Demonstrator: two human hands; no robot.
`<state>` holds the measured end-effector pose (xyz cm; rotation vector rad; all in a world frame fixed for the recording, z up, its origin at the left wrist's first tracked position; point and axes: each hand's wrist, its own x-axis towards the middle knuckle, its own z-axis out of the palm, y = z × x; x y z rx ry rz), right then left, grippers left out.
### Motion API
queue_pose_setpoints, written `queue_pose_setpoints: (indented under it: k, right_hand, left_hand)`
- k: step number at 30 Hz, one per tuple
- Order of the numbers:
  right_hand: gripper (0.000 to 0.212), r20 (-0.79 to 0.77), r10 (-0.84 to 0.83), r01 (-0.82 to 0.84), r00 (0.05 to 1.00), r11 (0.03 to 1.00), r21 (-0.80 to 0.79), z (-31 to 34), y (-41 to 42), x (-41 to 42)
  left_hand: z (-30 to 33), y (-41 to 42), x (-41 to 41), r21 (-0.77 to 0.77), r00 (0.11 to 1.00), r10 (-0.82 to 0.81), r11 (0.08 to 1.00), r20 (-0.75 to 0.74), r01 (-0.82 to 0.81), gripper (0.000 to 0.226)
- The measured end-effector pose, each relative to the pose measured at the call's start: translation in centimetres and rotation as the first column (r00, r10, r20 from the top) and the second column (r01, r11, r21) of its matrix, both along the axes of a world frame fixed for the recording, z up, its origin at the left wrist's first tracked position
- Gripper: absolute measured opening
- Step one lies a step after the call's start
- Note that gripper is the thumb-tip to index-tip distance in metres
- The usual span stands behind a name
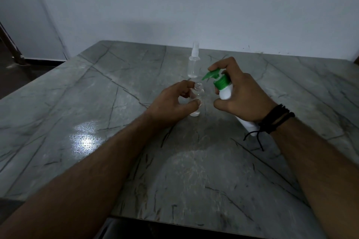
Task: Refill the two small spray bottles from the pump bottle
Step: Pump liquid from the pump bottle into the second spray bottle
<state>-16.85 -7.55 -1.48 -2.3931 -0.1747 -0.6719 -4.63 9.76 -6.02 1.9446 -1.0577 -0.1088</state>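
A small clear spray bottle [197,95] with its cap off stands upright on the grey marble table [116,122]. My left hand [171,103] grips it between curled fingers and thumb. My right hand [239,93] holds a white pump bottle [226,91] tilted to the left, its green pump head [212,74] just right of and above the open neck, with a finger lying over the pump top. A second clear spray bottle [193,62], with its sprayer cap on, stands upright farther back.
A plain wall rises right behind the table's far edge. The table's left edge drops to a dark floor. A bright light reflection [85,139] lies on the table surface at the left. Black cord bracelets [275,120] circle my right wrist.
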Motion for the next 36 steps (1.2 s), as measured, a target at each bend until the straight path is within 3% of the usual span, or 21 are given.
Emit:
queue_pose_setpoints:
  k: [36]
  right_hand:
    - [0.073, 0.005, -0.001, 0.001, 1.0, 1.0, -0.003, -0.06, 0.04, -0.08]
  left_hand:
    - [-0.08, -0.04, 0.06, -0.006, 1.0, -0.003, 1.0, 0.015, 0.003, 0.037]
